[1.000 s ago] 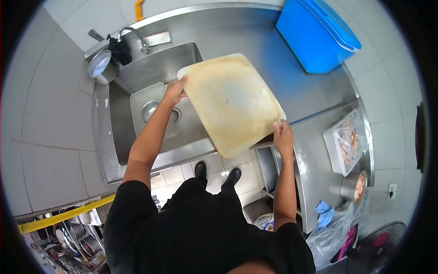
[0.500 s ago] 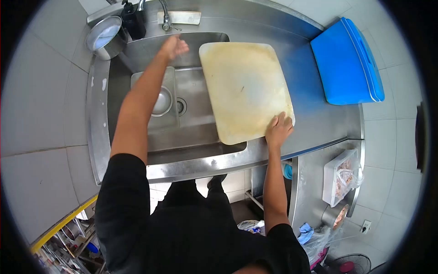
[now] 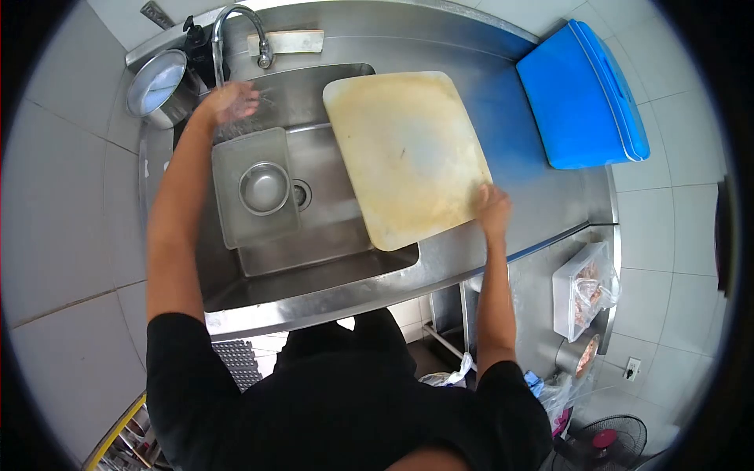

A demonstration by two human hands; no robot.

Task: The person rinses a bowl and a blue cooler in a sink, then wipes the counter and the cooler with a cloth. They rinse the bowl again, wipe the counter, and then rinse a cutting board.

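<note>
At the far left a round metal pot (image 3: 159, 88) stands on the steel desk (image 3: 550, 208) beside the sink (image 3: 236, 294), with a dark bottle (image 3: 196, 35) just behind it. The curved tap (image 3: 239, 31) arches over the basin, and the left hand (image 3: 228, 102) is stretched out beneath its spout – fingers spread and open, holding nothing, with water splashing around it. Just nearer than that hand, a square metal tray (image 3: 236, 200) sits in the sink with a small round bowl (image 3: 264, 188) inside it; the drain (image 3: 302, 193) shows just to the tray's right.

To the right, a large stained cutting board (image 3: 404, 153) lies tilted across the sink's right edge, its left part over the basin and its right part on the desk. The right hand (image 3: 493, 208) rests at the board's near right corner, touching its edge – whether the fingers are curled round it I cannot tell, as the hand is blurred.

Further right, a blue cooler box (image 3: 585, 94) stands on the desk at the far side, well apart from the board. On the near right, a lower steel surface carries a clear-wrapped tray of food (image 3: 581, 290) and a small metal bowl (image 3: 581, 357).
</note>
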